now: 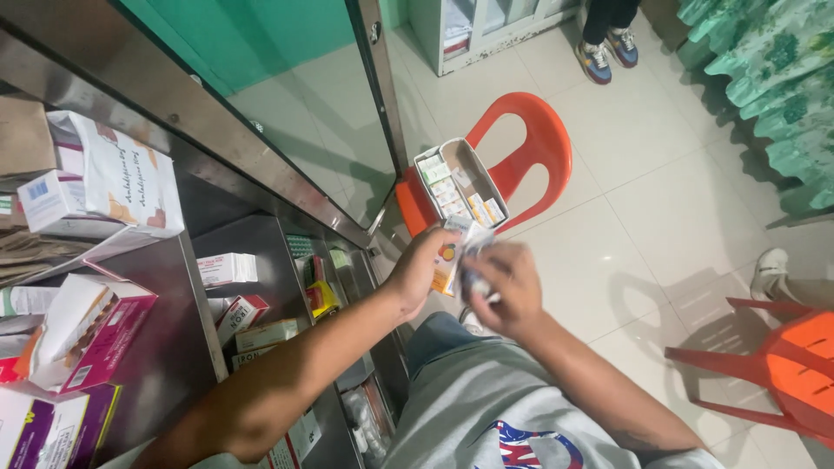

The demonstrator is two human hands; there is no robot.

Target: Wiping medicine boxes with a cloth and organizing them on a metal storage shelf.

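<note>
- Two hands meeting over the lap, both closed around small packages: left hand (421, 265) with grip shut on a flat white packet with an orange round mark (446, 263), right hand (508, 291) with grip closed on a crinkled silvery blister strip (473, 239), strip and packet touching between the fingers.
- Just beyond the hands, resting on the seat of an orange plastic chair (530, 139): a long open grey box (460, 184) filled with small white and yellowish cartons in rows.
- To the left, a grey metal shelf unit (178, 347) behind a tilted glass pane (300, 95): white boxes with red print (239, 317) lying in the lower compartment, a yellow pack (323, 298) further in.
- On the top of the shelf unit: a magenta open carton (91, 334), a purple and white box (48, 430), a white bag with slanted lettering (122, 178) leaning over a small white and blue box (48, 200).
- Far right: part of a second orange chair (782, 365) on the pale tiled floor (660, 217); at the top, another person's sneakers (606, 52).
</note>
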